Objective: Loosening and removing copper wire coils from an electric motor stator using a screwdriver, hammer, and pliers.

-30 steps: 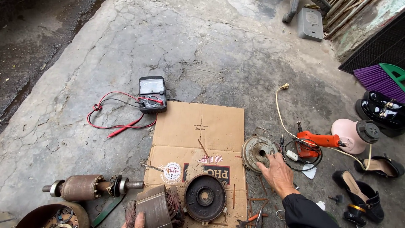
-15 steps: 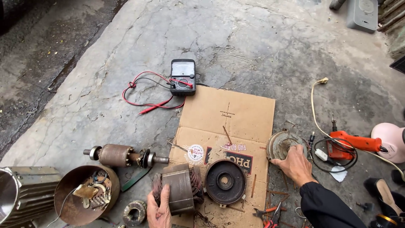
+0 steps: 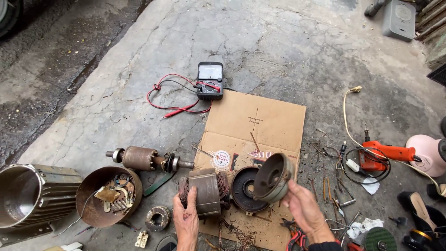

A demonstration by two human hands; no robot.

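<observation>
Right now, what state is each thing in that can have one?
Left hand: resting on the stator.
Stator: lying on the cardboard's edge, copper windings exposed.
Right hand: holding the end cap.
End cap: lifted, tilted, hollow side showing.
Rotor: out of its housing, lying flat.
Multimeter: face up, leads attached.

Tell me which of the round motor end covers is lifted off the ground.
The grey cup-shaped cover in the right hand, tilted above the cardboard. The black one lies flat on the cardboard, and the rusty one sits on the concrete.
</observation>
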